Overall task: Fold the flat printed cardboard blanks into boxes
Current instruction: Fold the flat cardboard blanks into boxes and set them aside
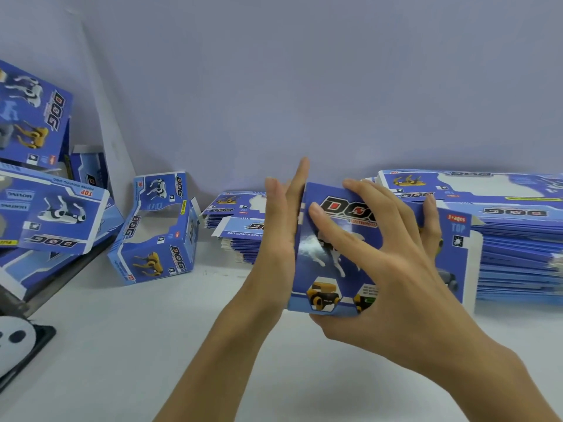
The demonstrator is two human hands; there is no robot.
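Observation:
A blue printed box (pixel 332 263) with "DOG" lettering and robot-dog pictures is held up above the white table (pixel 146 345), partly formed. My left hand (pixel 281 226) presses flat with straight fingers against its left end. My right hand (pixel 387 263) grips it from the front, fingers spread over the printed face and top edge, thumb under the bottom edge. A "TOP" flap (pixel 460 254) sticks out on the box's right side. Two stacks of flat blanks lie behind, a tall stack (pixel 518 233) at right and a lower stack (pixel 237 229) in the middle.
A folded box (pixel 158 229) with a window cut-out lies on its side at mid-left. More folded boxes (pixel 51 214) pile up at the far left, over a dark rack. A white object with dark spots (pixel 13 339) sits at the lower left edge. A pale wall stands behind.

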